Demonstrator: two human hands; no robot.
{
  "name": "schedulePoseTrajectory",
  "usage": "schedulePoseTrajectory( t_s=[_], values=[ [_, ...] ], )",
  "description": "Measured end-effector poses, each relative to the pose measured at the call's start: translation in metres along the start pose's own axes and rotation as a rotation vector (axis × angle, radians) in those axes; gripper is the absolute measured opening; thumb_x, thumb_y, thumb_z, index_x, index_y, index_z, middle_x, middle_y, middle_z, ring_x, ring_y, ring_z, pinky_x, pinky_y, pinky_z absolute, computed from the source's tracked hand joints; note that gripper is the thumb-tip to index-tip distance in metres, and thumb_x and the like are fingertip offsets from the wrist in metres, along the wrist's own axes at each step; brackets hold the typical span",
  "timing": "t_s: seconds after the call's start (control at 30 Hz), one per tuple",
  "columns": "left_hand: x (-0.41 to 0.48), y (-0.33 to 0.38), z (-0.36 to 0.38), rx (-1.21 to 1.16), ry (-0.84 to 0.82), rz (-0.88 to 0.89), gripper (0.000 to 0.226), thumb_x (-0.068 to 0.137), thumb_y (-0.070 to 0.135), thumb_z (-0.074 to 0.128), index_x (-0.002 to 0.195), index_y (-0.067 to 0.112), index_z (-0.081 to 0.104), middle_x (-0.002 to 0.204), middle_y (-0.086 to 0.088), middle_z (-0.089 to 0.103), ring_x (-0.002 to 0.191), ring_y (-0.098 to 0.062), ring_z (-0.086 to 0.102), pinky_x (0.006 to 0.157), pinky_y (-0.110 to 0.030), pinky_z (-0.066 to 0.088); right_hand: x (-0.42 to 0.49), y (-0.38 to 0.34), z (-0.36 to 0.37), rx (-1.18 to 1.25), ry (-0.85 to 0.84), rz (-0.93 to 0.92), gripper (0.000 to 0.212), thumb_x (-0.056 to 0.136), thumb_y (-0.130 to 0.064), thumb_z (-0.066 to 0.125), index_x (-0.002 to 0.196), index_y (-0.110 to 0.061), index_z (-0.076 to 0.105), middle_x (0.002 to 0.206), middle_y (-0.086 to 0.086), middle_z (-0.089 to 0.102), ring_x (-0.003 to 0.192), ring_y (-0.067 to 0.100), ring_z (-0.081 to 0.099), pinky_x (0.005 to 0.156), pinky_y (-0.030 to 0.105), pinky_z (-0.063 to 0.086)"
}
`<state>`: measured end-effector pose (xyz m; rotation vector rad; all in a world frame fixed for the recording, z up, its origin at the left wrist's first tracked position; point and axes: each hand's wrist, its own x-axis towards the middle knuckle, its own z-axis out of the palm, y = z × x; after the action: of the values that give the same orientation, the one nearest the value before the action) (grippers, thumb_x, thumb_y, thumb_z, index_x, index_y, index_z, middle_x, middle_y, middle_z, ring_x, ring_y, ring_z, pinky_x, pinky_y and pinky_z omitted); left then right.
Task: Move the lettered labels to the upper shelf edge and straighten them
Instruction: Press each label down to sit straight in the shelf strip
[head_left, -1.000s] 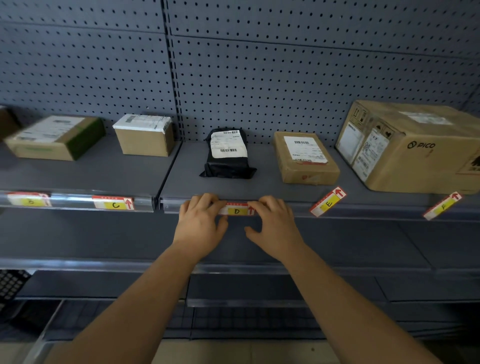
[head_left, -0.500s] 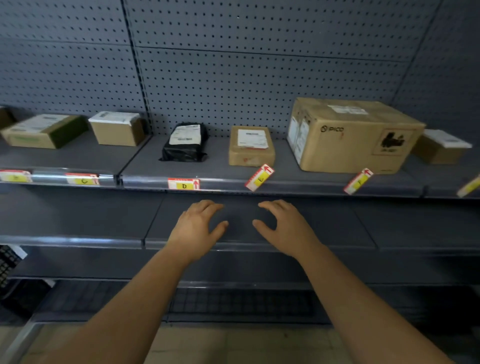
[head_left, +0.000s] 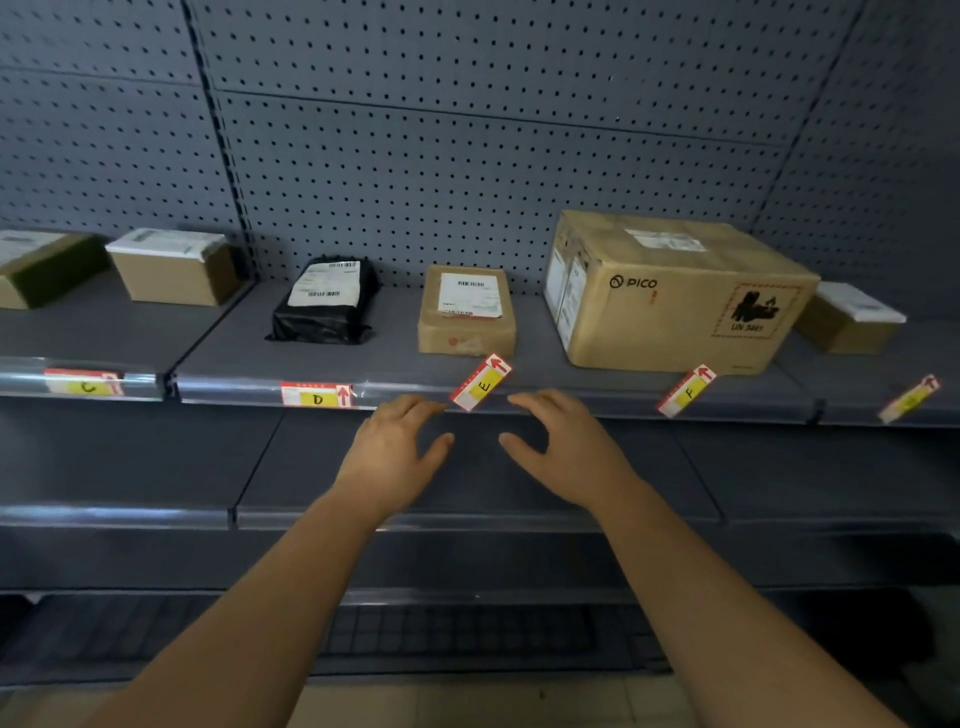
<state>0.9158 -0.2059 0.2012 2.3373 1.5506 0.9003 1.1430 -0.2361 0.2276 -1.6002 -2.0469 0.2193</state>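
Shelf edge (head_left: 234, 389): rightmost label (head_left: 909, 399) illegible

A stockroom: grey pegboard-backed shelving (head_left: 467, 379) holding parcels (head_left: 670, 291) above lettered edge labels (head_left: 317, 396).

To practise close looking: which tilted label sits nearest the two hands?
The label marked E: it leans just above the gap between left hand and right hand; the tilted F label lies farther right.

Grey shelf (head_left: 395, 364) w/ cardboard boxes (head_left: 675, 296) & blk parcel (head_left: 324, 306).
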Motion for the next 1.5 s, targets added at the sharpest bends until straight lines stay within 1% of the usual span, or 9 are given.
schedulePoseTrajectory(
  t_s=[0.17,0.33,0.47,0.67,0.77,0.87,1.0,1.17,1.5],
  values=[
    [0.031,-0.010,0.007,-0.004,0.015,0.035,0.038,0.088,0.035,0.058,0.124,0.024,0.055,0.120,0.001,0.058,0.113,-0.020,0.050,0.098,-0.041,0.042,0.048,0.004,0.001,-0.059,0.064,-0.044,0.054,0.089,-0.040,0.060,0.140,-0.029,0.045,0.127,-0.001,0.050,0.119,0.017,0.045,0.097,0.036,0.044],
    [0.041,-0.018,0.017,-0.003,0.001,0.040,0.037,0.087,0.032,0.060,0.123,0.024,0.056,0.119,0.000,0.059,0.112,-0.022,0.050,0.097,-0.043,0.042,0.073,0.004,0.020,-0.303,0.022,-0.114,0.074,0.085,-0.046,0.062,0.149,-0.028,0.031,0.137,0.004,0.039,0.125,0.026,0.036,0.100,0.042,0.038],
    [0.045,-0.020,0.022,0.021,-0.009,0.024,0.039,0.086,0.033,0.060,0.124,0.023,0.056,0.121,0.000,0.058,0.114,-0.022,0.049,0.098,-0.043,0.041,0.078,0.011,0.027,-0.358,-0.005,-0.086,0.072,0.084,-0.048,0.063,0.146,-0.025,0.036,0.138,0.004,0.036,0.126,0.027,0.034,0.103,0.042,0.033],
    [0.051,-0.015,0.036,0.063,-0.008,0.022,0.039,0.086,0.036,0.059,0.123,0.022,0.056,0.120,-0.001,0.058,0.113,-0.024,0.049,0.097,-0.044,0.041,0.064,0.031,0.025,-0.284,0.024,-0.021,0.054,0.082,-0.039,0.066,0.131,-0.020,0.054,0.125,0.004,0.044,0.117,0.026,0.042,0.096,0.039,0.036],
    [0.053,-0.008,0.043,0.097,0.020,0.008,0.038,0.086,0.036,0.059,0.122,0.022,0.057,0.119,-0.001,0.058,0.112,-0.024,0.049,0.098,-0.043,0.040,0.054,0.039,0.028,-0.230,0.025,-0.018,0.055,0.083,-0.035,0.068,0.133,-0.020,0.053,0.124,0.004,0.044,0.116,0.024,0.043,0.096,0.038,0.035],
    [0.056,-0.005,0.045,0.134,0.033,0.007,0.038,0.086,0.035,0.060,0.121,0.021,0.057,0.117,-0.001,0.057,0.110,-0.024,0.050,0.096,-0.042,0.039,0.049,0.044,0.034,-0.226,0.086,-0.022,0.058,0.082,-0.034,0.069,0.135,-0.020,0.053,0.124,0.006,0.044,0.116,0.025,0.044,0.097,0.041,0.039],
    [0.059,-0.005,0.046,0.169,0.041,-0.003,0.039,0.085,0.034,0.060,0.122,0.022,0.056,0.116,-0.001,0.056,0.110,-0.023,0.049,0.097,-0.044,0.038,0.046,0.044,0.041,-0.226,0.064,0.008,0.064,0.085,-0.035,0.066,0.143,-0.022,0.043,0.121,0.004,0.045,0.114,0.022,0.044,0.102,0.040,0.036],
    [0.058,-0.004,0.049,0.198,0.060,0.005,0.038,0.084,0.034,0.061,0.120,0.022,0.058,0.113,-0.001,0.056,0.106,-0.024,0.050,0.094,-0.045,0.040,0.039,0.043,0.050,-0.226,0.071,0.015,0.071,0.084,-0.038,0.065,0.147,-0.022,0.037,0.128,0.002,0.044,0.121,0.022,0.042,0.105,0.040,0.033],
    [0.059,-0.005,0.050,0.233,0.072,0.009,0.035,0.085,0.036,0.059,0.118,0.023,0.059,0.112,-0.001,0.055,0.104,-0.023,0.050,0.093,-0.043,0.039,0.044,0.041,0.052,-0.191,0.108,-0.011,0.060,0.081,-0.036,0.069,0.136,-0.018,0.052,0.120,0.002,0.046,0.113,0.021,0.047,0.100,0.038,0.038]
  ],
)
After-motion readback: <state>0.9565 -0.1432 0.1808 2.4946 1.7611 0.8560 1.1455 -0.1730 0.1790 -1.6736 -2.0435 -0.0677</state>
